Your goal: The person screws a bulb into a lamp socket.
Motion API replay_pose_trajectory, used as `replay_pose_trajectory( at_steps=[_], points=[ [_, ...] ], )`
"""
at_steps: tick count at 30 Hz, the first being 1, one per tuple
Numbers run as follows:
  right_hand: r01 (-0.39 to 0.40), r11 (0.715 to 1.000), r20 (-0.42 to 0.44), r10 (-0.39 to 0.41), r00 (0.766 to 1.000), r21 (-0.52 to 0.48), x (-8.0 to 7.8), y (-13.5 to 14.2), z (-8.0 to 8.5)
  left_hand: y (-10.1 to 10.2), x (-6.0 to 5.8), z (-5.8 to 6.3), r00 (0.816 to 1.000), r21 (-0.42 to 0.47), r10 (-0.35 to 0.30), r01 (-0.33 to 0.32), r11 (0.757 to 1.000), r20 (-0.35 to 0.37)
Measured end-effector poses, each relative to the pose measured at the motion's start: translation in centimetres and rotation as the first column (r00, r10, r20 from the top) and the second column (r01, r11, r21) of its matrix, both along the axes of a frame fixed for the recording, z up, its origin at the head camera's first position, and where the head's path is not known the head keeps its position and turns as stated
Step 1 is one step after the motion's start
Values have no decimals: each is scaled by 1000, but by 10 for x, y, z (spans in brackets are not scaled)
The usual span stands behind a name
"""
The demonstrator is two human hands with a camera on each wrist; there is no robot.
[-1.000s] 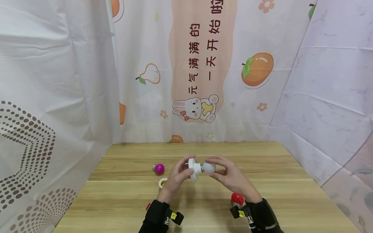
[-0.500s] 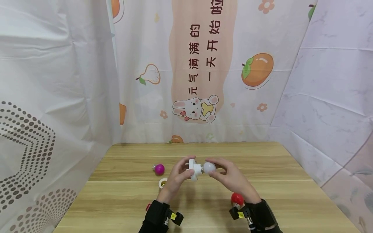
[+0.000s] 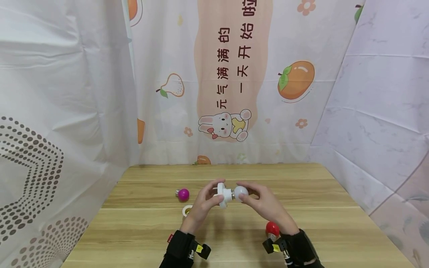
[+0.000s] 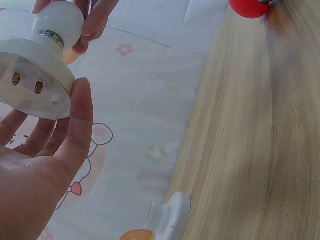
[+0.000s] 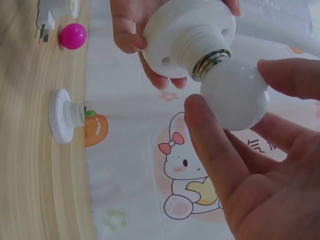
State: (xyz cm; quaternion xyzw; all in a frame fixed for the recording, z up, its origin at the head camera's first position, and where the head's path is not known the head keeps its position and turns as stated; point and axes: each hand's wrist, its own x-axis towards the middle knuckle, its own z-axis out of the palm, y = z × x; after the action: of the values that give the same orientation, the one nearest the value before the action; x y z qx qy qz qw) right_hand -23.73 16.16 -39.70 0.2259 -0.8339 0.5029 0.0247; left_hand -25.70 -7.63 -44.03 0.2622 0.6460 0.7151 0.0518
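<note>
Above the table my left hand grips a white lamp holder by its round flange. In the left wrist view two brass contacts show inside the flange's hollow back. The white bulb has its silver screw thread at the mouth of the holder, with part of the thread exposed. My right hand holds this bulb by its globe, thumb and fingertips around it. Bulb and holder lie nearly in one line, tipped sideways.
A purple bulb lies on the wooden table at left, near a white plug-in socket with metal prongs. Another lamp holder stands on the table. Below my right wrist lies a red bulb. A printed curtain hangs behind.
My right thumb has moved a little further over the bulb's globe, and the right wrist has shifted slightly left. The left hand and the lamp holder stay nearly still.
</note>
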Motion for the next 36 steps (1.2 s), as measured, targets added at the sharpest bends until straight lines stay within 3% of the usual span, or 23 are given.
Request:
replay_pose_trajectory(
  at_steps=[7,13,22,30,36],
  points=[
    [-50,986,-105,33,994,-160,0,-4,-3,0,-1,-1,1000,-10,11,-11,1000,5],
    [-91,981,-197,56,979,-170,0,-3,-5,-1,-1,0,1000,-1,20,-20,1000,18],
    [-183,974,-169,160,973,-133,-1,3,-4,0,-1,1,1000,13,15,-15,1000,15],
    [-160,985,-181,146,973,-65,-3,5,-4,0,-1,1,1000,14,12,-12,1000,20],
    [-122,991,-143,114,983,-51,-3,3,-3,-1,-1,0,1000,12,10,-11,1000,17]
  ],
)
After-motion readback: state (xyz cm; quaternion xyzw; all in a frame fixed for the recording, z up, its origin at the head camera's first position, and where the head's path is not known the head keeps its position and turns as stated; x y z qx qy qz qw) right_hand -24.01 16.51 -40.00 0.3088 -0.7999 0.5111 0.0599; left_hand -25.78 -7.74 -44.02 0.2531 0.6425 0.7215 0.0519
